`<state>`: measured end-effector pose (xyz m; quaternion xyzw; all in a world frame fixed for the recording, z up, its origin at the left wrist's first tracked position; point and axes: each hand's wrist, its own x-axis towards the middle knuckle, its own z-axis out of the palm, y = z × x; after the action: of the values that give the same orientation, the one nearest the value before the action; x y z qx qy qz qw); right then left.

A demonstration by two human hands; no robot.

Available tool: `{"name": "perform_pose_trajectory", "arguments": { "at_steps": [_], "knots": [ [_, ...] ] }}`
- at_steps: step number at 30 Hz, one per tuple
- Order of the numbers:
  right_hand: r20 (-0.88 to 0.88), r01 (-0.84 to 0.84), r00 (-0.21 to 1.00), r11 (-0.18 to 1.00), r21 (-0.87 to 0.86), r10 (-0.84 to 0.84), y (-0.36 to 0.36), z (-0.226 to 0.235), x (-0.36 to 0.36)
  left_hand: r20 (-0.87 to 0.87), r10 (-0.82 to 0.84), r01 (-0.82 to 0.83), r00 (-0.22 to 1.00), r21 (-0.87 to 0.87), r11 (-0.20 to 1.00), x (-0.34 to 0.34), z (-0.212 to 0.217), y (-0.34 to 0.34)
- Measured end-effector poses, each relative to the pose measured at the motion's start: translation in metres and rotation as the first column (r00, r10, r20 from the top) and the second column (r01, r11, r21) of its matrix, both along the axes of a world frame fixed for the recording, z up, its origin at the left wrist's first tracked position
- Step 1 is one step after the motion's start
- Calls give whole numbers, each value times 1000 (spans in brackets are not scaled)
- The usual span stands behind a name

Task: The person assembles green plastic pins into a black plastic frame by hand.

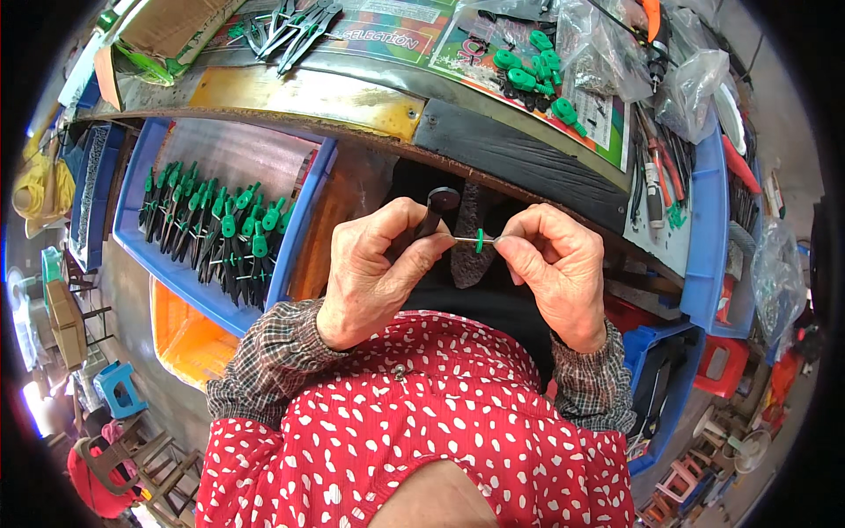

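Note:
In front of my chest, both hands meet over a small part. My left hand (380,268) pinches a black plastic piece with a round, disc-like head (443,199) that sticks up above the fingers. From the same fingertips a thin metal rod (465,239) runs sideways, with a small green ring (479,241) around it. The rod's other end meets the closed thumb and index fingertips of my right hand (556,271). Whatever lies inside those right fingertips is hidden.
A blue tray (280,282) at left holds several black pieces with green heads. Across the far side runs the workbench edge (519,145), bearing loose green knobs (521,79), pliers-like tools (304,35) and a screwdriver (654,194). Blue bins (704,238) stand at right.

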<state>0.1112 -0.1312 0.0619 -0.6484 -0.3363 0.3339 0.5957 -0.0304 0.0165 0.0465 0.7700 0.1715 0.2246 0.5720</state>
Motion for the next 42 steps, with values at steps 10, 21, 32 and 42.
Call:
{"name": "perform_pose_trajectory", "arguments": {
  "at_steps": [10,21,32,42],
  "knots": [
    [143,-35,989,999,19,32,3,-1,1,10,-20,21,1000,-29,999,0,-3,0],
    [388,-149,911,989,-9,141,3,-9,1,-126,-109,83,986,-192,978,-12,-1,5],
    [304,-102,948,994,32,88,7,-8,-19,102,-74,117,992,-526,843,-29,-11,12],
    [344,-138,932,989,43,115,17,-13,-37,201,-3,160,979,-770,618,-53,-23,20]
  ]
}}
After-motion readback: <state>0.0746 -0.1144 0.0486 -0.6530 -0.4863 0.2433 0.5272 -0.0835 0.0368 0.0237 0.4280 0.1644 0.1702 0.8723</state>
